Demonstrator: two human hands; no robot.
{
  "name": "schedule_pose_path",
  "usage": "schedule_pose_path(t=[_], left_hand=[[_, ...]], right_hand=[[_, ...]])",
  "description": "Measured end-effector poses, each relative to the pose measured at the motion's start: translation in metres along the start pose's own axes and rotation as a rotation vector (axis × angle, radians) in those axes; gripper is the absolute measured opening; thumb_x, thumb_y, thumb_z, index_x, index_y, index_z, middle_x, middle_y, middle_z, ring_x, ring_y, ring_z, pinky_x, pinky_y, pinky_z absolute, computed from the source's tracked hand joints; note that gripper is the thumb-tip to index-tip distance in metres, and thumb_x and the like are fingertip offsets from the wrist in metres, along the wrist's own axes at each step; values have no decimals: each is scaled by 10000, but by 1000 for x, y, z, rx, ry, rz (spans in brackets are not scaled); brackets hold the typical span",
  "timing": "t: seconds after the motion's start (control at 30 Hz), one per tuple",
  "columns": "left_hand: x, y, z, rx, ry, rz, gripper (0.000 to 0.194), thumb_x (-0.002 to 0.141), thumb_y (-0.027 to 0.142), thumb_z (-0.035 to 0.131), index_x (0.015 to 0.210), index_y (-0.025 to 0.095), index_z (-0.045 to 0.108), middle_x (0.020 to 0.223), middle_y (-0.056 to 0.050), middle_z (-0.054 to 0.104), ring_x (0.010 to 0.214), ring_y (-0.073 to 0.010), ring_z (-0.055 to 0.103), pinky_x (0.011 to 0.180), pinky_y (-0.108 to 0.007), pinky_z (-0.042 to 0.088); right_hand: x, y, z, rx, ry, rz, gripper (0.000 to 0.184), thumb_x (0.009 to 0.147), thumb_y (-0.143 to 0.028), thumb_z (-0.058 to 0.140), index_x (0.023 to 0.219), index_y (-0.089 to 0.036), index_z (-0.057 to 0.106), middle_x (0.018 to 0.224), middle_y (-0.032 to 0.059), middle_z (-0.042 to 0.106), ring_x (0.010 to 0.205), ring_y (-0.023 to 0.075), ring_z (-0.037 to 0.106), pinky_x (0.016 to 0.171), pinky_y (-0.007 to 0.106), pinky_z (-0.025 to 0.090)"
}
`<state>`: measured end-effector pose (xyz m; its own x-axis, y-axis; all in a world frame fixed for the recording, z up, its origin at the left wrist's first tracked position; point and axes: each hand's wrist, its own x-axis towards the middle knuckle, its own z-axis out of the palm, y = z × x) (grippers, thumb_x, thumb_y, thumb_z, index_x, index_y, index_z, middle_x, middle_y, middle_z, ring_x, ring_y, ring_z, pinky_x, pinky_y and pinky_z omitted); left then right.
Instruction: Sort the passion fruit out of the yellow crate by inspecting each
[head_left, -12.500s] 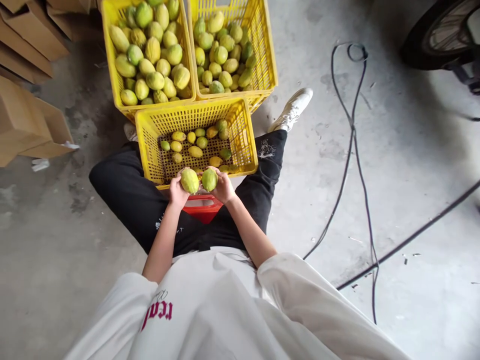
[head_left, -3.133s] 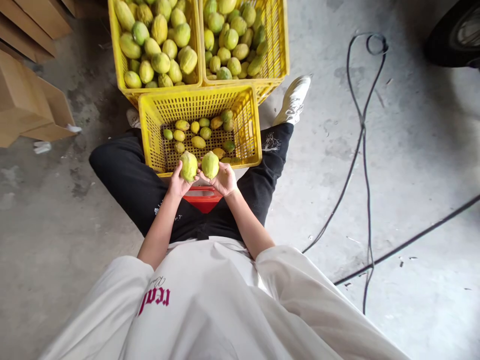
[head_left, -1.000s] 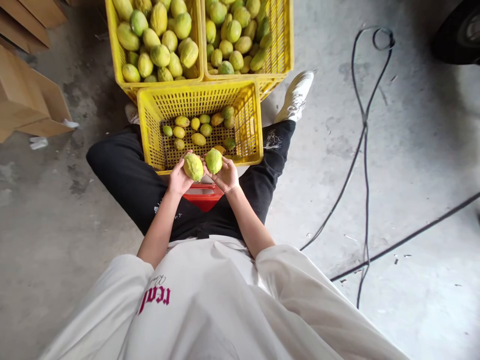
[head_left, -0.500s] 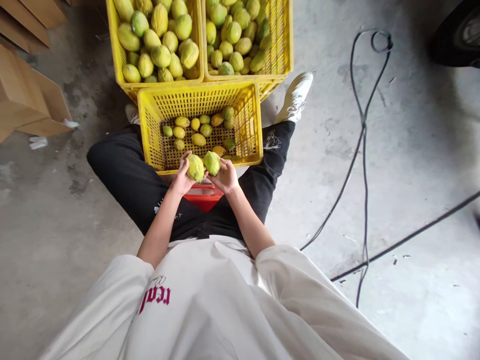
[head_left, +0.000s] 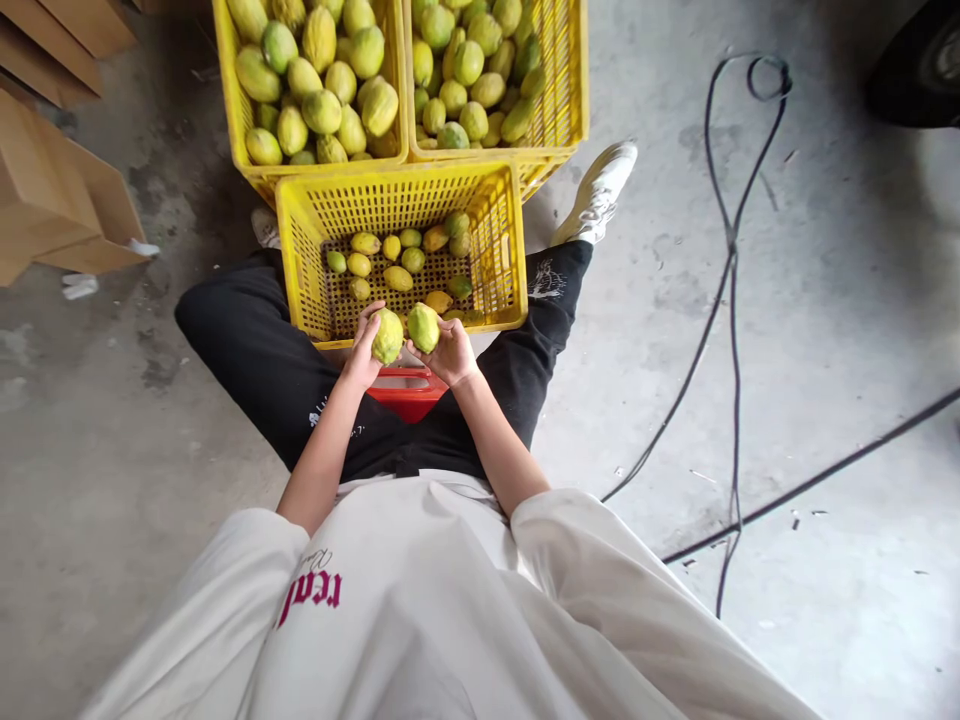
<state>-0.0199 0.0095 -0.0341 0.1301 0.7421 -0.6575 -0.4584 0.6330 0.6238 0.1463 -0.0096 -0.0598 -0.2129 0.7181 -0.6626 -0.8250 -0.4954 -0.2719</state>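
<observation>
My left hand (head_left: 362, 352) is closed round a yellow-green fruit (head_left: 388, 336). My right hand (head_left: 452, 352) grips a second, greener fruit (head_left: 423, 327) right beside it. Both fruits are held side by side over the near rim of a yellow crate (head_left: 319, 205) that stands between my legs. Several small fruits lie on that crate's floor (head_left: 394, 275). A red stool (head_left: 405, 392) shows just under my hands.
Two more yellow crates (head_left: 401, 120) piled with several larger fruits stand behind the near one. Cardboard boxes (head_left: 52, 210) lie at the left. Black cables (head_left: 724, 300) run across the concrete floor on the right. A wheel (head_left: 919, 65) sits at the top right.
The two fruits have turned slightly in my hands and come closer together. My hands stay over the crate's near rim.
</observation>
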Motion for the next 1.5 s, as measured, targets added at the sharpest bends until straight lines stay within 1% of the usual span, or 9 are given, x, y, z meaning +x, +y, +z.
schedule_pose_path(t=[0.13,0.37,0.47,0.57,0.83,0.97,1.17,1.37,1.5], left_hand=[[0,-1,-1,36,8,-5,272,1017,378,708,1281,314,693,1113,-8,713,813,-132,705,589,-196,585],[-1,1,5,23,52,-43,431,1068,320,547,1495,316,613,1305,-48,723,971,-174,729,705,-249,656],[-2,5,7,-27,51,-67,477,1070,323,495,1538,322,594,1354,-51,723,1115,-226,741,806,-322,683],[-3,6,7,-41,32,-66,506,1074,268,463,1563,339,569,1411,-47,706,1174,-228,734,850,-322,687],[-5,3,5,18,-30,2,504,997,291,697,1489,349,603,1426,-47,665,1160,-219,739,959,-352,672],[-8,3,5,25,-16,-5,605,885,277,842,1442,387,635,1313,-15,690,1079,-202,753,921,-321,670],[-8,3,5,39,-2,-10,546,844,192,828,1348,352,694,1201,-11,700,860,-144,714,794,-269,649],[-6,8,4,-79,-50,-53,490,991,337,556,1472,309,645,1286,-56,741,1064,-229,749,832,-345,673],[-5,9,5,-92,-12,-65,491,1030,301,543,1517,345,599,1296,-35,750,1012,-188,762,777,-298,659]], right_hand=[[-1,-1,-1,-25,-16,-16,318,823,-280,562,1133,-281,636,972,26,797,1116,294,764,985,526,667],[-6,-4,4,27,-71,-74,396,805,-287,509,1178,-287,643,1073,32,814,1251,301,722,1071,573,619],[-5,-3,5,3,-38,-94,434,794,-245,508,1202,-296,643,1105,23,814,1276,286,716,1087,569,613],[-3,-2,5,-25,6,-99,401,812,-240,532,1191,-305,647,1102,17,813,1284,280,716,1094,558,616],[-3,1,4,-112,14,-83,437,823,-256,572,1254,-303,630,1135,5,809,1260,269,724,1115,514,617],[-3,0,4,-104,6,-63,424,817,-227,586,1232,-308,619,1155,3,794,1212,260,740,1044,487,656],[-7,0,6,-124,10,-81,345,806,-144,642,1106,-313,611,1146,-42,741,1131,195,732,1013,423,655],[-9,-2,12,-65,56,-103,303,828,-184,657,1098,-312,605,1065,-40,740,1131,206,728,1027,434,644],[-11,-7,11,43,22,-104,355,793,-221,573,1136,-306,598,1017,-2,769,1131,276,749,982,537,657]])
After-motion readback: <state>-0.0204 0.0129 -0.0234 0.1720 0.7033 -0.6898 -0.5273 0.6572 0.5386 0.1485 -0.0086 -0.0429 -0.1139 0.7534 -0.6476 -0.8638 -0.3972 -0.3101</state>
